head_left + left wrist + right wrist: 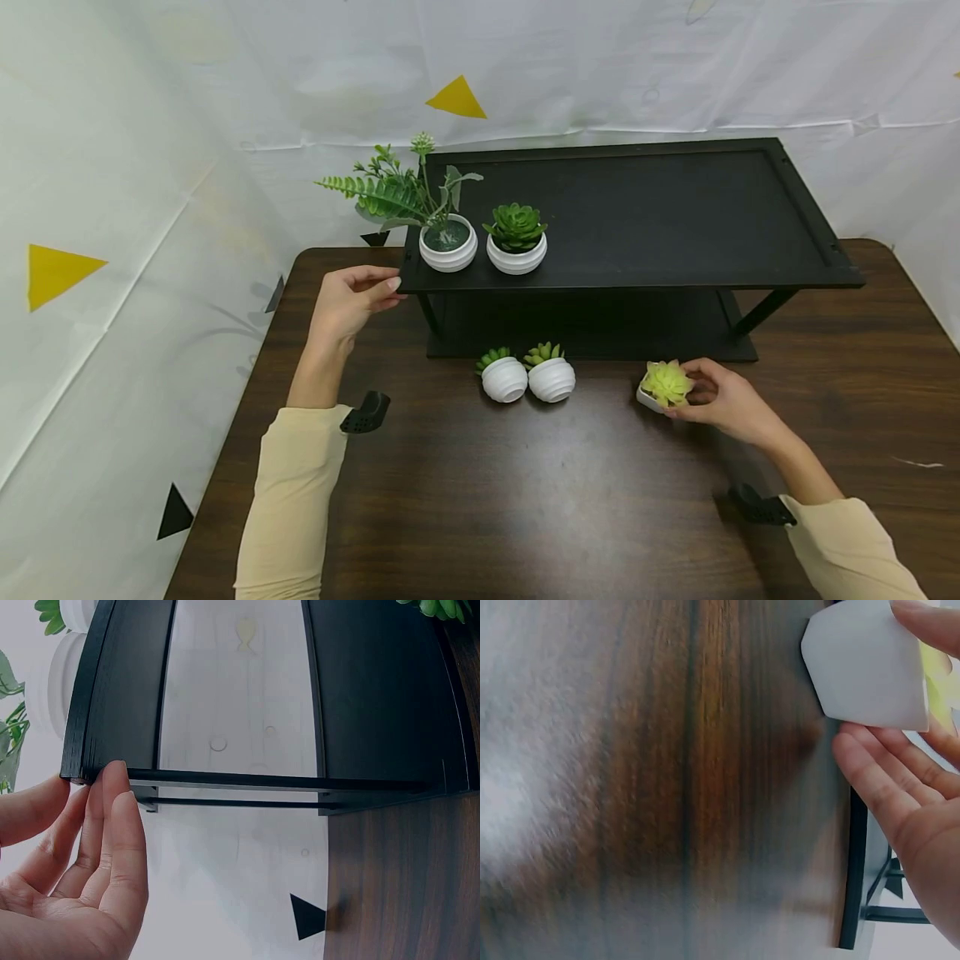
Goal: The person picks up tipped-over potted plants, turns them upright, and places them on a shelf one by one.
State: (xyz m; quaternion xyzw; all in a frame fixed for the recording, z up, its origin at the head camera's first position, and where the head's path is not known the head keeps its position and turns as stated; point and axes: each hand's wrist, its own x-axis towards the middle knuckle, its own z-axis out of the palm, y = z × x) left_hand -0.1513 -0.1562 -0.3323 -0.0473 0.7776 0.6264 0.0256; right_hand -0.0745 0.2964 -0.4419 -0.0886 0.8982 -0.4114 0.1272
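Lime succulent (667, 382) faces up, gripped by right hand (726, 403); left hand (347, 307) pinches shelf (645, 217) stretching sideways.

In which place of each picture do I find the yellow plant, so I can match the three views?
Head: the yellow plant is right of centre, below mid-height, in the right hand.
Left wrist: not in it.
Right wrist: top right corner, mostly its white pot.
Shared landmark: the black shelf, seen in all three.

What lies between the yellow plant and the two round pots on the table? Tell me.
Bare tabletop, from the round pots to the yellow plant; the head view shows it.
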